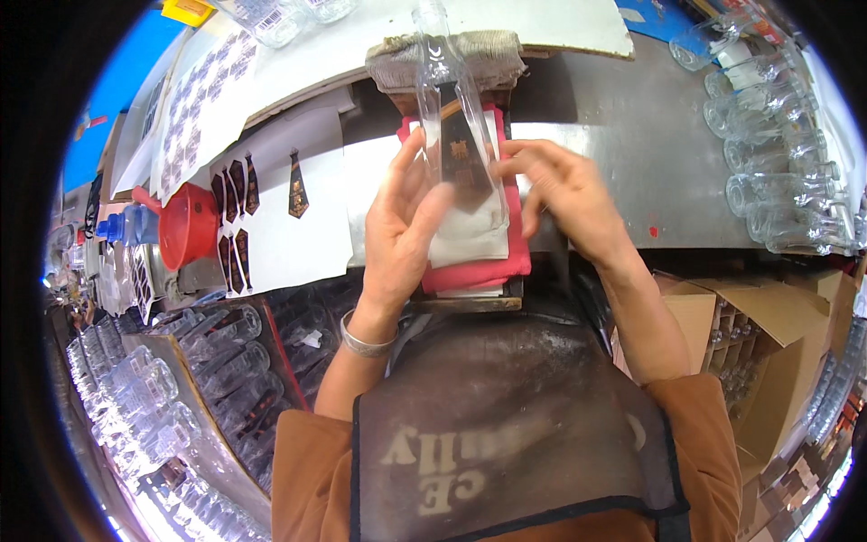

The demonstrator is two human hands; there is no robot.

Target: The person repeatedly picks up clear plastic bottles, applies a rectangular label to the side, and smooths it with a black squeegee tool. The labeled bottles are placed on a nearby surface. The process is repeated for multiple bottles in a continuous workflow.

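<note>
A clear glass bottle [461,117] lies on a padded stand in front of me, its neck pointing away and resting on a folded grey cloth [388,70]. On its upper side sits a dark tie-shaped decal [459,154] with orange-gold marks. Beneath it are white paper [479,246] and a pink cloth [519,260]. My left hand [402,212] is beside the bottle's left side, thumb apart from the fingers and slightly blurred. At the right side, my right hand [569,194] has spread, bent fingers; the fingertips are near the glass, and whether they touch cannot be told.
Several tie-shaped decals [298,185] lie on a white sheet [316,235] at the left, beside a red plastic dipper [190,226]. Clear bottles [768,149] line the right edge; more bottles [239,361] fill a crate lower left. An open cardboard box [777,361] holds bottles at the lower right.
</note>
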